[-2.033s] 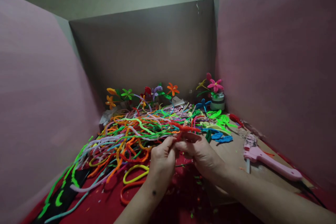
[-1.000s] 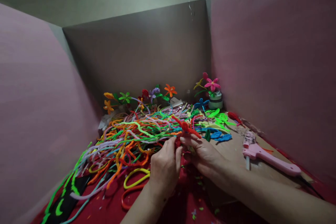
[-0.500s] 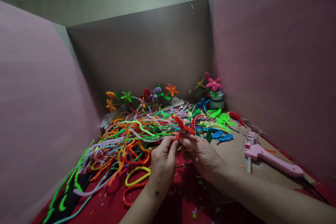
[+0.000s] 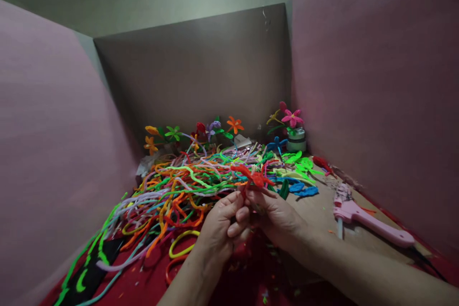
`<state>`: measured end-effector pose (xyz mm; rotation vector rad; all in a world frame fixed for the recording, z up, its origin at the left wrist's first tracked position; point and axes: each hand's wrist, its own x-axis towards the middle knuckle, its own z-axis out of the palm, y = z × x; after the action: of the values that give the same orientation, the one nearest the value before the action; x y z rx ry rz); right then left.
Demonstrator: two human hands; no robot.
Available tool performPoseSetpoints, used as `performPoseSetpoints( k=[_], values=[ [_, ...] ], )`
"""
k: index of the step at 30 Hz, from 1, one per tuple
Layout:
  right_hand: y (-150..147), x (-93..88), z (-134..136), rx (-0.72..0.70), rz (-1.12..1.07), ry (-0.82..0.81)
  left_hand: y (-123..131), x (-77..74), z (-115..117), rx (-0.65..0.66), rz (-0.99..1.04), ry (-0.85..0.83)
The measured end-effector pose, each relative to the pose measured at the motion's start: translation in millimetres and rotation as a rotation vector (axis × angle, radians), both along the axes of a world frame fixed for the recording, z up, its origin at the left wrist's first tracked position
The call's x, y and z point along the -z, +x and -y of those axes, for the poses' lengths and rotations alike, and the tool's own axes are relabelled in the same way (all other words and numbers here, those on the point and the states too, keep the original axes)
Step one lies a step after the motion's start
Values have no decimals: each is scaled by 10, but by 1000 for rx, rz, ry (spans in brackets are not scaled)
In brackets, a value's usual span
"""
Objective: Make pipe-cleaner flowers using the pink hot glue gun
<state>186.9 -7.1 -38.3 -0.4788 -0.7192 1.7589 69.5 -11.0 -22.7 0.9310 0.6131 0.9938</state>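
Observation:
Between my two hands is a red pipe-cleaner flower [image 4: 257,179], its fuzzy petals fanned out above my fingertips. My left hand [image 4: 224,222] pinches its base from the left with the fingers curled in. From the right, my right hand [image 4: 278,215] grips the same base, thumb and forefinger pressed together. The part of the flower below the petals is mostly covered by my fingers. Just behind it spreads a big heap of loose coloured pipe cleaners [image 4: 186,179].
A pink glue gun [image 4: 373,222] lies on a cardboard sheet [image 4: 324,201] at right. Blue petal shapes [image 4: 304,191] and green leaf shapes [image 4: 304,162] lie nearby. Finished flowers stand at the back, including a pink one [image 4: 292,118] in a pale green pot [image 4: 296,140]. Pink panels [image 4: 373,81] enclose the sides.
The red flower has turned and tipped, so its petals now point more to the right. My left hand has rolled, bringing its curled fingers into view.

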Motion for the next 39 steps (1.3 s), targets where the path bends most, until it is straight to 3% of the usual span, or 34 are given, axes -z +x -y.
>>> performPoseSetpoints(
  k=[2, 4, 10, 14, 17, 23, 30, 35, 39],
  values=[
    [14, -32, 4, 61, 12, -31, 2, -15, 8, -6, -90, 40],
    [22, -63, 8, 116, -1, -57, 25, -20, 27, -107, -304, 175],
    [10, -36, -3, 153, -41, -107, 34, 117, 41, -541, -1130, 1016],
    [-5, 28, 4, 178, 36, -86, -20, 194, 2, -635, -1407, 1272],
    [-14, 20, 32, 185, 74, -33, -22, 169, -2, -631, -1290, 1201],
    [0, -7, 33, 185, 140, 203, 5, 48, 37, -528, -989, 849],
    [47, -12, 13, 226, 217, 241, 25, 2, 66, -437, -701, 574],
    [59, -14, -14, 97, 132, 234, 44, -61, 73, -270, -334, 193],
    [85, -28, -12, 38, 96, 192, -9, -30, 59, -3, -69, 62]
  ],
)
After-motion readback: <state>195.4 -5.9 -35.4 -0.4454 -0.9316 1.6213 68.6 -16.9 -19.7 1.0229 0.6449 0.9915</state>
